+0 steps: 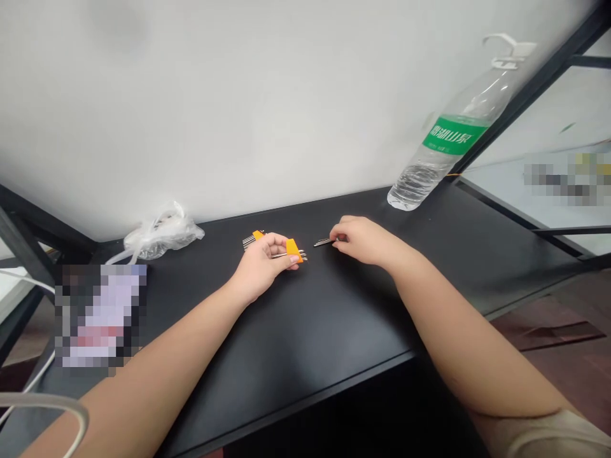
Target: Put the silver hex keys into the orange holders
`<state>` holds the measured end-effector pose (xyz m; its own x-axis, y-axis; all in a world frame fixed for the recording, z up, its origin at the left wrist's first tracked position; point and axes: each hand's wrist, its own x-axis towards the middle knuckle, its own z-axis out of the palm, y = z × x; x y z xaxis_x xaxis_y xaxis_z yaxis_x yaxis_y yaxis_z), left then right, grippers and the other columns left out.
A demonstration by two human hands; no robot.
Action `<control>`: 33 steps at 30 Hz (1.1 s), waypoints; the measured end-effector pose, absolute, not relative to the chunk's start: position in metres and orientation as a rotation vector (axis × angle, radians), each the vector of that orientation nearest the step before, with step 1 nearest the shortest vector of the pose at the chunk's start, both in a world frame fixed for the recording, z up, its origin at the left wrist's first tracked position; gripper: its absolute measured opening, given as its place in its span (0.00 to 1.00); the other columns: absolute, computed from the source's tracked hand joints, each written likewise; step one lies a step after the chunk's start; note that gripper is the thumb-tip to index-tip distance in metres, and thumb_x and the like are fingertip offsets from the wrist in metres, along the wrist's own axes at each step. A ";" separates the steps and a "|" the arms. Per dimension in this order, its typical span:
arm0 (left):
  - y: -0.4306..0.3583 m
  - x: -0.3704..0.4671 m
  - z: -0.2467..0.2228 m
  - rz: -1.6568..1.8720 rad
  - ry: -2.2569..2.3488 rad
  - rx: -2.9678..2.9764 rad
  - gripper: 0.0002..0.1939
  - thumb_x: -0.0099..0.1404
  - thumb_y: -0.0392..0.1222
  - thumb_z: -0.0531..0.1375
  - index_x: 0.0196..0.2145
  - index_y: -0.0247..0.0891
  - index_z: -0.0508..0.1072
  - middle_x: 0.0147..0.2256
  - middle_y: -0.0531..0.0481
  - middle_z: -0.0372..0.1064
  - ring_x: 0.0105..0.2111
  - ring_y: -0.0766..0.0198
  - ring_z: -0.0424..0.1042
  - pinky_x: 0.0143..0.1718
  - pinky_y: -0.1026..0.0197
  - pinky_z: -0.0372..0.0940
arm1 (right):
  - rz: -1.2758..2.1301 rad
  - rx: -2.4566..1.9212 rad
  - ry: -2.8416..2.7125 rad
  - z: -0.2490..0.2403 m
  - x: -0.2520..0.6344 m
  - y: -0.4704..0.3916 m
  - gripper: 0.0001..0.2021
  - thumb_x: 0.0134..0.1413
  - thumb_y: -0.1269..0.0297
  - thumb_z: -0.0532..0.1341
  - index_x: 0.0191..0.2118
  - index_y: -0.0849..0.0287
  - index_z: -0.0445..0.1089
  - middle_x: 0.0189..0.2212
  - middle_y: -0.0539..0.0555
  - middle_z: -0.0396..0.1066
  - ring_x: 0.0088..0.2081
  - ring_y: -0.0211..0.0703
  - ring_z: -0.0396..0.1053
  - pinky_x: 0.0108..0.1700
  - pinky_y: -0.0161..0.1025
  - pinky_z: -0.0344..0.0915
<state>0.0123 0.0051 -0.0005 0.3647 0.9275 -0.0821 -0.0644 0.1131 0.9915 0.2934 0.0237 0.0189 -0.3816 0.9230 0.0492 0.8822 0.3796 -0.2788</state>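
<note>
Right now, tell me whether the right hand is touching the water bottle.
No, the right hand has its fingertips at thin metal pieces, visibly apart from the water bottle.

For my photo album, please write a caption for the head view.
Left hand holding slim metal rods with orange parts, right hand at thin dark pieces on a black tabletop.

Left hand [260,264] holds an orange holder [294,250] of metal pins.

"山泉" on green bottle label [454,135]
</note>
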 end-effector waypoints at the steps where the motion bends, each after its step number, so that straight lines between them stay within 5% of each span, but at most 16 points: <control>1: 0.005 0.012 -0.001 0.905 0.922 1.229 0.19 0.56 0.41 0.76 0.40 0.36 0.74 0.36 0.46 0.80 0.34 0.59 0.80 0.45 0.50 0.76 | 0.311 -1.626 -2.444 0.018 0.294 0.025 0.06 0.59 0.68 0.63 0.39 0.56 0.78 0.38 0.56 0.72 0.35 0.43 0.69 0.37 0.39 0.62; 14: 0.007 0.013 -0.001 0.919 0.901 1.219 0.21 0.55 0.42 0.76 0.41 0.35 0.74 0.37 0.46 0.80 0.36 0.60 0.79 0.44 0.52 0.77 | 0.434 -1.638 -2.536 0.023 0.271 0.009 0.04 0.49 0.72 0.64 0.31 0.57 0.71 0.31 0.52 0.73 0.29 0.40 0.66 0.32 0.38 0.57; 25: 0.005 0.013 0.004 0.916 0.906 1.210 0.21 0.55 0.42 0.76 0.42 0.35 0.74 0.36 0.46 0.79 0.35 0.61 0.79 0.45 0.52 0.76 | 0.573 -1.094 -2.227 0.034 0.263 0.003 0.07 0.63 0.69 0.60 0.41 0.56 0.77 0.36 0.52 0.72 0.31 0.38 0.69 0.34 0.37 0.64; 33: 0.006 0.013 0.000 0.865 0.897 1.260 0.20 0.57 0.43 0.75 0.43 0.35 0.74 0.37 0.46 0.79 0.36 0.60 0.79 0.46 0.51 0.75 | 0.533 -0.970 -2.261 0.033 0.249 -0.006 0.10 0.64 0.70 0.60 0.46 0.54 0.77 0.42 0.55 0.73 0.38 0.42 0.72 0.40 0.41 0.69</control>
